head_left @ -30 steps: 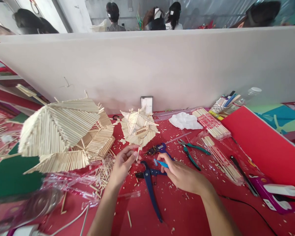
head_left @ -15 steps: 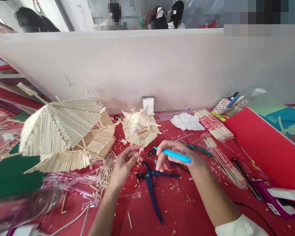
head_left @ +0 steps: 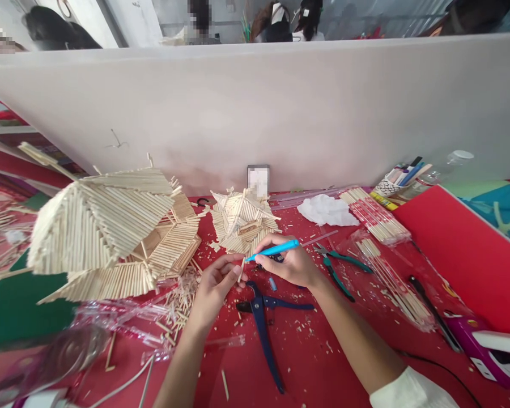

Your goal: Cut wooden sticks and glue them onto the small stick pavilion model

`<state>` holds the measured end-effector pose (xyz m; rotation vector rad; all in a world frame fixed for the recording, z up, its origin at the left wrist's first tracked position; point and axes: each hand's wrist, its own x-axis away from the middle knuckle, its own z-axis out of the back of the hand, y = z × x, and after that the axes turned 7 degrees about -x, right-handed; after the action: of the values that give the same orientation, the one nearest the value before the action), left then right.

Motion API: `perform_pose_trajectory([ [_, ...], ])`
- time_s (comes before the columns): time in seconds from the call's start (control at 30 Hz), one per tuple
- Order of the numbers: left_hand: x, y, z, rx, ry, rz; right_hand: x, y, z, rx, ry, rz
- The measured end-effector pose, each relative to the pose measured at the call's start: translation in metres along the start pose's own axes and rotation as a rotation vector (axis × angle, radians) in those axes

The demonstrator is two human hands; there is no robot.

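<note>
Red tabletop (head_left: 310, 362), stick (head_left: 241, 269) in left hand (head_left: 216, 279), pen (head_left: 280, 248) in right hand (head_left: 296, 266)

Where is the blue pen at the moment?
In the head view, the blue pen is just right of centre, near the small stick model, held in the right hand, its tip close to the short stick in the left hand.

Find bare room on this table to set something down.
Best room: red table between the blue cutter and right forearm, though scraps dot it. A narrower patch lies between cutter and left forearm. Stick models crowd the left; stick packs the right.
</note>
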<state>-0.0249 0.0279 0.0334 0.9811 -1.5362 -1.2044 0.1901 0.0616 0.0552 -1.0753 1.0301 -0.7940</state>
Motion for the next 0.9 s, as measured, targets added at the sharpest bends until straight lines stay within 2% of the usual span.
perform_pose_trajectory([
  [0.9,-0.0008,0.0020,-0.0004,-0.005,0.004,0.017,0.0000,-0.0061,-0.0018,0.027,-0.041,-0.026],
])
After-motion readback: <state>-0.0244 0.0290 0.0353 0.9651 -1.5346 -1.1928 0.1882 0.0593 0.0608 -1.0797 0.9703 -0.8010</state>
